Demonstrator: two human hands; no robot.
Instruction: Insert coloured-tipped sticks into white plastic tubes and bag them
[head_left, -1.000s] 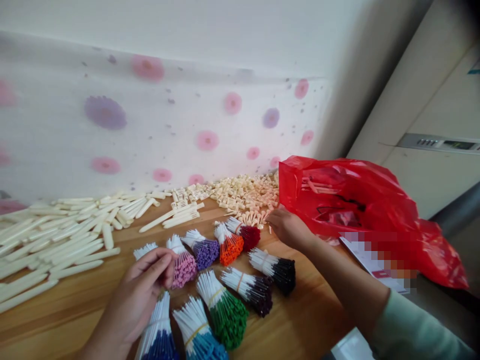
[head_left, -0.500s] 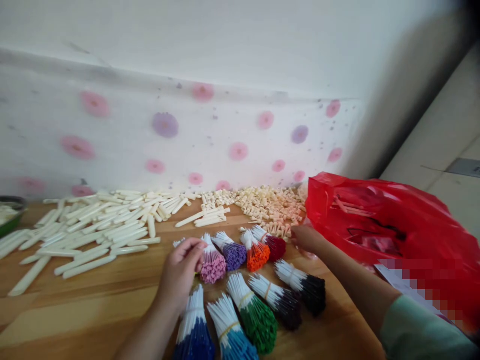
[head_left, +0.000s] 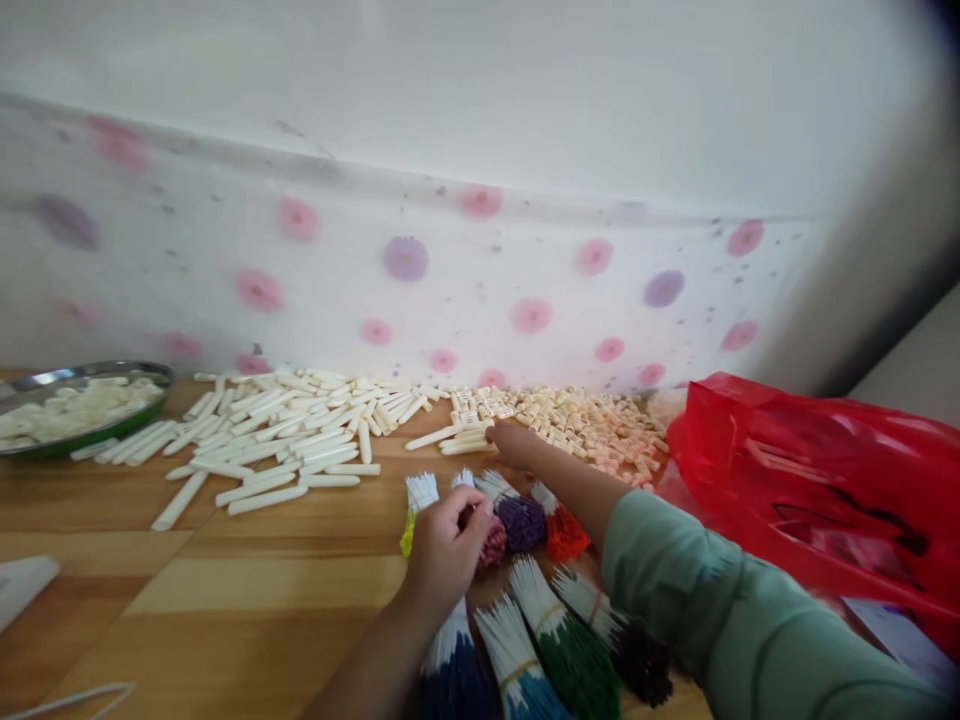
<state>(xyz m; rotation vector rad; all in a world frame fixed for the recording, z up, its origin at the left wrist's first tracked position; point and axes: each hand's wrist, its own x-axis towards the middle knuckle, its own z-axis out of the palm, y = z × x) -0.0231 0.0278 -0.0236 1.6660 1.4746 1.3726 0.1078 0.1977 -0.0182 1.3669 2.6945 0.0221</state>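
Observation:
My left hand point(head_left: 448, 535) is closed in a pinch over the pink-ended bundle point(head_left: 492, 543) of thin white sticks; what its fingertips hold is hidden. My right hand point(head_left: 514, 445) reaches across to a few slotted cream tubes point(head_left: 466, 441), its curled fingers at their right ends. Whatever those fingers grip does not show. Around my left hand lie banded stick bundles with coloured ends: yellow point(head_left: 409, 530), purple point(head_left: 523, 522), orange point(head_left: 565, 532), green point(head_left: 577, 660), light blue point(head_left: 529, 685), dark blue point(head_left: 455, 670) and a blackish one point(head_left: 641, 660).
Smooth cream tubes point(head_left: 262, 430) are heaped along the back of the wooden table point(head_left: 225, 610). Small cream parts point(head_left: 592, 420) form a pile beside them. A shallow green-sided dish point(head_left: 97, 440) stands at the left, a red plastic bag point(head_left: 825, 450) at the right.
The view has swung left, bringing the dish into sight. My right hand has moved left from the small parts' right end to the slotted tubes. My left hand stays by the pink bundle.

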